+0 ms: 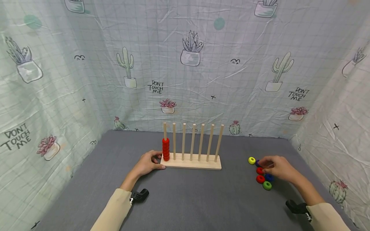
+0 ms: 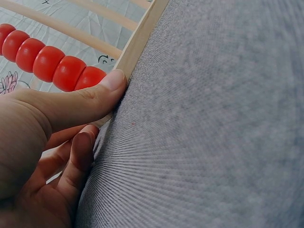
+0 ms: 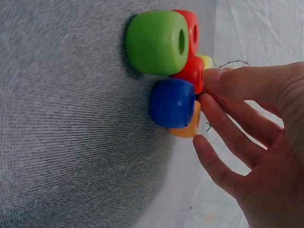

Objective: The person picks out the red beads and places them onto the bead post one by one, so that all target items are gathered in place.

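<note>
A wooden peg rack (image 1: 190,165) with several upright pegs stands on the grey cloth. Red beads (image 1: 166,149) are stacked on its leftmost peg. My left hand (image 1: 147,163) grips the rack's left end, thumb (image 2: 102,95) on the front edge and fingers behind. At the right, my right hand (image 1: 277,167) pinches a red bead (image 3: 191,73) between thumb and forefinger; the bead still sits among the others. Its other fingers are spread beside a blue bead (image 3: 172,103) and an orange bead (image 3: 190,124). Part of the pinched bead is hidden by the thumb.
Around the right hand lie a yellow bead (image 1: 251,160), a dark purple-blue bead (image 1: 257,163), another red bead (image 1: 260,179) and a green bead (image 1: 267,185). A printed cloth (image 1: 190,89) hangs behind and at both sides of the grey surface (image 1: 202,199).
</note>
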A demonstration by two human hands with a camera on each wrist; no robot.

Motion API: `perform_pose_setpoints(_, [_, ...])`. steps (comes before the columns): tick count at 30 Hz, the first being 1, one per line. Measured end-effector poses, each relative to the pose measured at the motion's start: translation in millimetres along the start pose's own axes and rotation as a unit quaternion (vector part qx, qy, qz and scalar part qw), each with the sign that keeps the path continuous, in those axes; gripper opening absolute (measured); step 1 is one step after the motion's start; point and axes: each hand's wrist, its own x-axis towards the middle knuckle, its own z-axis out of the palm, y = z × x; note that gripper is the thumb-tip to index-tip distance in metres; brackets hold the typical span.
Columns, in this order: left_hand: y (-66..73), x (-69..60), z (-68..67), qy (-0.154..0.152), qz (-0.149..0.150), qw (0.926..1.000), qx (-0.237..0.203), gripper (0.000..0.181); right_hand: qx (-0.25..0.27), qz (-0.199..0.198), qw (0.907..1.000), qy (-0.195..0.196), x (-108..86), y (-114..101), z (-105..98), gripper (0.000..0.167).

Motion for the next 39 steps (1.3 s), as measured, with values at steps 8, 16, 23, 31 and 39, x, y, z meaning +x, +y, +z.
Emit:
perform_pose_setpoints(8, [0.3, 0.1, 0.0, 0.000, 0.001, 1.0000, 0.000, 0.071, -0.012, -0.002, 0.9999, -0.003, 2.3, 5.0, 4.4, 0.024])
perform_pose_setpoints(16, [0.7, -0.4, -0.8, -0.001, 0.000, 1.0000, 0.002, 0.072, -0.015, -0.005, 0.9998, -0.009, 4.9, 2.8, 7.8, 0.022])
perform_pose_setpoints(23, [1.6, -1.1, -1.0, -0.001, 0.000, 1.0000, 0.002, 0.071, -0.026, 0.002, 0.9995, -0.015, 4.8, 1.9, 10.7, 0.024])
perform_pose_setpoints(31, [2.2, -1.3, -0.4, 0.000, -0.001, 1.0000, 0.002, 0.071, -0.034, -0.001, 0.9994, -0.010, 3.9, -0.4, 9.8, 0.024])
perform_pose_setpoints(39, [1.0, -2.2, -0.5, 0.000, 0.002, 1.0000, 0.001, 0.071, -0.048, -0.008, 0.9988, 0.007, 5.4, -10.4, 8.4, 0.024])
